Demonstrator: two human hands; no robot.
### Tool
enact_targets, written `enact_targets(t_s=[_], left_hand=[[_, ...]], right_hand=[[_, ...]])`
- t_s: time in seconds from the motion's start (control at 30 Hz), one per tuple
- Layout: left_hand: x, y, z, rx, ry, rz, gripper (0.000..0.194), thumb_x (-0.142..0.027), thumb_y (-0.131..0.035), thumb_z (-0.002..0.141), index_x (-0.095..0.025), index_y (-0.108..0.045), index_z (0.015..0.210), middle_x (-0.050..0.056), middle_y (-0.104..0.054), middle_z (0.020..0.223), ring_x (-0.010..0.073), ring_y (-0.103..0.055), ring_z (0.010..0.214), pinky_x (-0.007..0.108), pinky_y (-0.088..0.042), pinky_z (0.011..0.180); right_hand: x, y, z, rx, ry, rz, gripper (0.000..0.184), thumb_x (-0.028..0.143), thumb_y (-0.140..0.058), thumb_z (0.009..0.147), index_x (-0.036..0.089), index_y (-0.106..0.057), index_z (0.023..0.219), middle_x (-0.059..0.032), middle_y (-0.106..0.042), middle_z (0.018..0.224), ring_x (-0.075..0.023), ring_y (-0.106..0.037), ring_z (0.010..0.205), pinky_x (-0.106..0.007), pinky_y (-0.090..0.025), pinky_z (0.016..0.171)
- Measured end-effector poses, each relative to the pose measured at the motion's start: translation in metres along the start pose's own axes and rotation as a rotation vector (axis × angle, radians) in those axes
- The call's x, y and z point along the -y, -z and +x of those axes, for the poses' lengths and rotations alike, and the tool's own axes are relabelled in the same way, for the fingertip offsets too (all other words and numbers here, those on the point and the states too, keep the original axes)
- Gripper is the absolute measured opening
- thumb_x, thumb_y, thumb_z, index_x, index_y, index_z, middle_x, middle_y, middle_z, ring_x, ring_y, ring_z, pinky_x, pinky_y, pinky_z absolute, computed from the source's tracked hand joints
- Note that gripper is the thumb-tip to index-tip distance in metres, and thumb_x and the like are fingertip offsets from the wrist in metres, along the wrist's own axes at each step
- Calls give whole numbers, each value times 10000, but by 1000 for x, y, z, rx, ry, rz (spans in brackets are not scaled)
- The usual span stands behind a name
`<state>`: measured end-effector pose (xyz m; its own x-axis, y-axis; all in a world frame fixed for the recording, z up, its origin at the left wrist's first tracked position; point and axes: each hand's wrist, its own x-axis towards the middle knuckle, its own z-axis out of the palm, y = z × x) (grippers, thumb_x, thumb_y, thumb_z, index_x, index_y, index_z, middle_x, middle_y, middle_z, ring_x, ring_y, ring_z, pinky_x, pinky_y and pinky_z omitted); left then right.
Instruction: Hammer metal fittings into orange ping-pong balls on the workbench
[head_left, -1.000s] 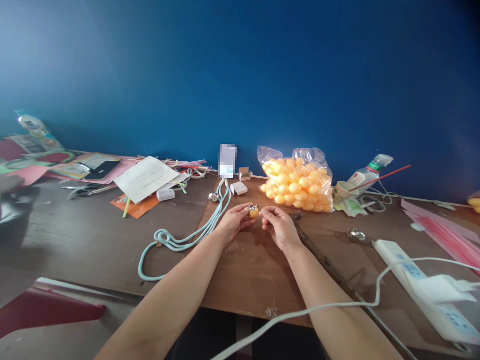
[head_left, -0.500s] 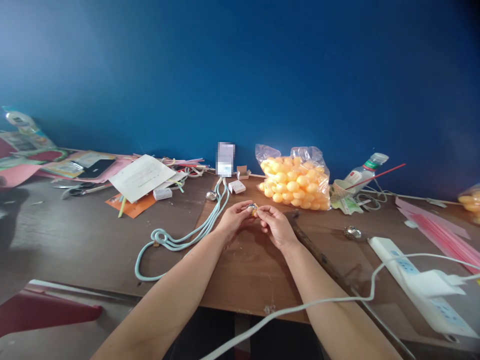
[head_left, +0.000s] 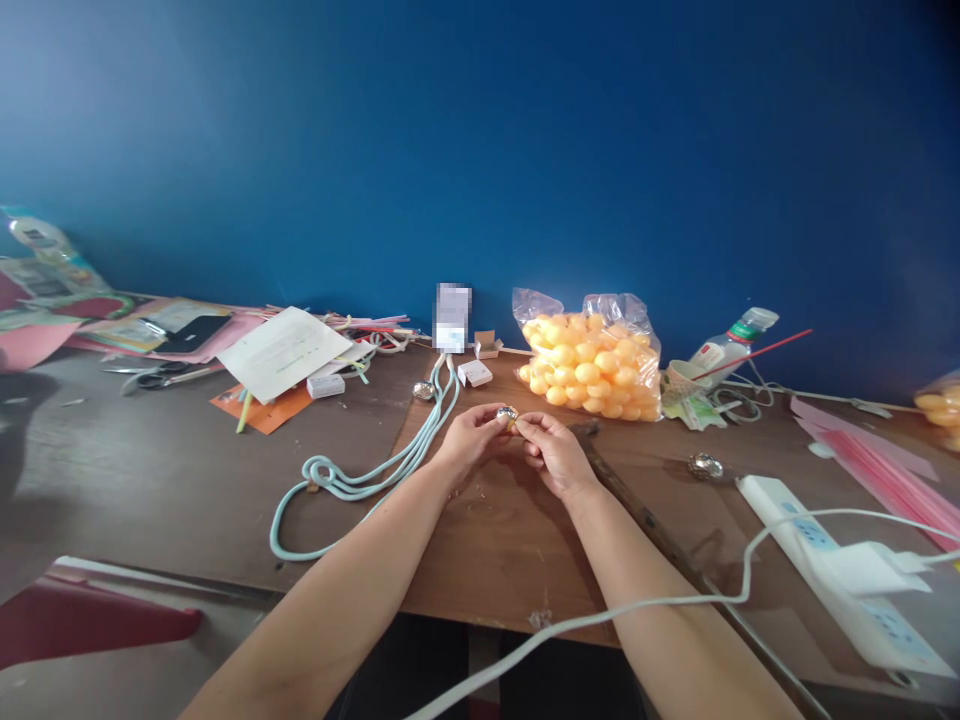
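Above the middle of the brown table, my left hand (head_left: 472, 440) and my right hand (head_left: 553, 452) meet at a small foil-covered ball (head_left: 507, 413). Crinkled silver shows on its top, and a yellow-orange patch shows low near the right fingertips. The left thumb and fingers pinch it from the left, while the right thumb and index finger close on its right side. My fingers hide part of it. Similar silver foil balls lie by the blue cord (head_left: 423, 391) and near the power strip (head_left: 705, 465).
Behind my hands stands a clear bag of orange balls (head_left: 589, 365). A light-blue cord (head_left: 352, 485) loops at left. A dark stick (head_left: 630, 505) and a white power strip (head_left: 832, 570) lie right; a white cable (head_left: 600, 612) crosses my right forearm. Scissors (head_left: 161, 375) and papers (head_left: 285, 355) lie far left.
Both hands stay in nearly the same place. The foil ball has turned or shifted slightly between the fingertips, with more of its silver top showing.
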<state>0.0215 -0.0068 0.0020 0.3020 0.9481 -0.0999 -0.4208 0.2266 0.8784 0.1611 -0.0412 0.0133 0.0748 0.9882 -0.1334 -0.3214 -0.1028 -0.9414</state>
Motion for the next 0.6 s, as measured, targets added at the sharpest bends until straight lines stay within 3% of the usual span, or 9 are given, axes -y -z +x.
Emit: enact_targets(t_s=[0.6], left_hand=[[2,2,3,-25,-92,158,335,-253,-746,736,-107,-677,1029,113,-701,975,172,-664,822,338,-556,804]], right_hand=[[-2,3,4,53,-80,137,301,307,-858,568,182,-633,723,30,-621,722,-7,-336,454,-148,-187,373]])
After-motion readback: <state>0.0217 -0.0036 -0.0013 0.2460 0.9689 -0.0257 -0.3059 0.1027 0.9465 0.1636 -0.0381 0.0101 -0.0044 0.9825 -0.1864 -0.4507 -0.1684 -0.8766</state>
